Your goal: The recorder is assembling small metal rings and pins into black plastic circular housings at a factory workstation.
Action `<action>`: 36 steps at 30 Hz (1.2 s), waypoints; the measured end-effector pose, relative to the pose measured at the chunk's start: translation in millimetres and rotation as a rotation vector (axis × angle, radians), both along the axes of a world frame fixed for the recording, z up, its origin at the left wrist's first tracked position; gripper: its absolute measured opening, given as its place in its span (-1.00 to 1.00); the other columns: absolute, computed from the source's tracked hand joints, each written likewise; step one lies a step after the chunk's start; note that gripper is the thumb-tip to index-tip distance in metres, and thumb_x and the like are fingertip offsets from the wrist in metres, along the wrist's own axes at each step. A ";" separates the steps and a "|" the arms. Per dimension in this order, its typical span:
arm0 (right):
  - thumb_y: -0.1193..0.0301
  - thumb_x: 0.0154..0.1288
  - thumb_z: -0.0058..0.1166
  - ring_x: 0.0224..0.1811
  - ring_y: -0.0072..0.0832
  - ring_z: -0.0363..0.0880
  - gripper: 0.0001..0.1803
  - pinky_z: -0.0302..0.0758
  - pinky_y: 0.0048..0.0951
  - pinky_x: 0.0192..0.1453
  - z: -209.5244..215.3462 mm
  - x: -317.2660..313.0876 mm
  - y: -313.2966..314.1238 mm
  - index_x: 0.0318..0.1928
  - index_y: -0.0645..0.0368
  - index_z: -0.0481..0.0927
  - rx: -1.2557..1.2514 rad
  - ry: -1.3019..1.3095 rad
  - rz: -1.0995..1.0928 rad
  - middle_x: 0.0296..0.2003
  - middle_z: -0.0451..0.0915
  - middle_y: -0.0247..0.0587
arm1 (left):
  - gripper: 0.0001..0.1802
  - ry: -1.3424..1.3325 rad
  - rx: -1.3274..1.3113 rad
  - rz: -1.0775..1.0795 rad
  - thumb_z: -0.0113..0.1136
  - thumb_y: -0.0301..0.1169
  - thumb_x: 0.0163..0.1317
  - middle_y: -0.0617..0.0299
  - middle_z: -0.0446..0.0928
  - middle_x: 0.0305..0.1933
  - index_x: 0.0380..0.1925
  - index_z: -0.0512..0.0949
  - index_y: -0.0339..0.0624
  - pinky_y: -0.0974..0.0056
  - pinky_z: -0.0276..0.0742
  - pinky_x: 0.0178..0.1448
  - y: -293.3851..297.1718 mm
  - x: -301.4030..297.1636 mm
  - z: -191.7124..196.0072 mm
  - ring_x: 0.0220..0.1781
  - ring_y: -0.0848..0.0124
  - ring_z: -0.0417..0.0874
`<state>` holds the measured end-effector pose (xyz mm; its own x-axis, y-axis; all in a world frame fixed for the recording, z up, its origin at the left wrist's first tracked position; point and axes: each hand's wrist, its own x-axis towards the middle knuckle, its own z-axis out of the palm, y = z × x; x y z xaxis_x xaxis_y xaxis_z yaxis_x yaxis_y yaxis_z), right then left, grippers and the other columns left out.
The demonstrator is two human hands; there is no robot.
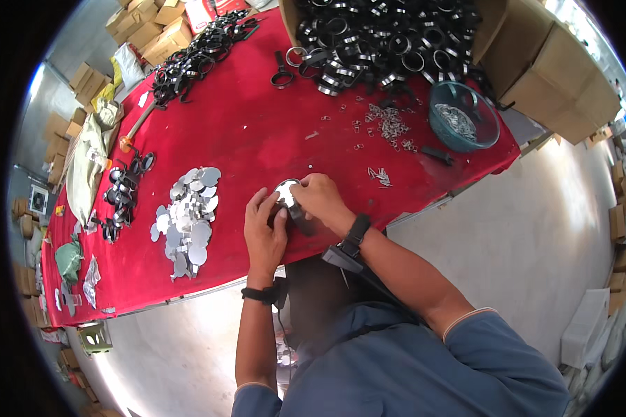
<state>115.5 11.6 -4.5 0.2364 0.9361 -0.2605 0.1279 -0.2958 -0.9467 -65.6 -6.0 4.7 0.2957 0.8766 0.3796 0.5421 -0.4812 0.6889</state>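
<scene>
At the table's near edge, both hands are closed around a black ring with a handle (301, 221), which has a shiny silver disc (286, 191) lying in its round opening. My left hand (265, 233) grips the ring's left side, thumb low and fingers along the rim. From the right, my right hand (321, 199) has its fingertips pinched at the disc's edge and rim; its palm hides part of the ring. Left of my hands lies a loose pile of silver discs (188, 222), some with small tabs.
Black rings fill a cardboard box (497, 31) at the back. A glass bowl (464, 117) of small metal parts stands at right, beside scattered metal clips (389, 124) and pins (380, 176). More black rings (205, 52) and a hammer (138, 128) lie left on the red-covered table (257, 132).
</scene>
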 end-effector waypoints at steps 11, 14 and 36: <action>0.27 0.51 0.25 -0.36 -0.33 0.84 -0.69 0.72 -0.27 -0.34 18.2 69.0 -10.3 -0.05 0.30 0.79 0.123 -0.160 0.083 -0.26 0.84 -0.10 | -0.33 0.005 -0.016 -0.125 0.63 -0.26 0.16 -0.13 0.65 0.38 0.25 0.66 -0.29 -0.05 0.51 0.59 2.7 1.7 8.5 0.54 -0.11 0.58; 0.39 0.32 0.31 -0.08 0.01 0.79 -0.86 0.69 0.02 0.09 3.4 144.2 2.7 -0.18 0.10 0.85 0.381 -0.637 -0.124 -0.22 0.80 -0.03 | -0.33 0.015 -0.015 -0.132 0.65 -0.26 0.15 -0.13 0.66 0.37 0.24 0.67 -0.29 -0.05 0.52 0.58 3.4 6.5 14.1 0.54 -0.10 0.59; 0.59 0.53 0.13 -0.27 -0.45 0.80 -0.80 0.69 -0.36 -0.17 49.0 73.5 -37.5 0.00 0.30 0.79 0.344 -0.262 0.219 -0.23 0.76 -0.17 | -0.39 0.114 -0.017 -0.100 0.59 -0.30 0.19 -0.11 0.64 0.38 0.23 0.69 -0.29 -0.02 0.54 0.54 9.2 14.4 27.3 0.46 -0.06 0.61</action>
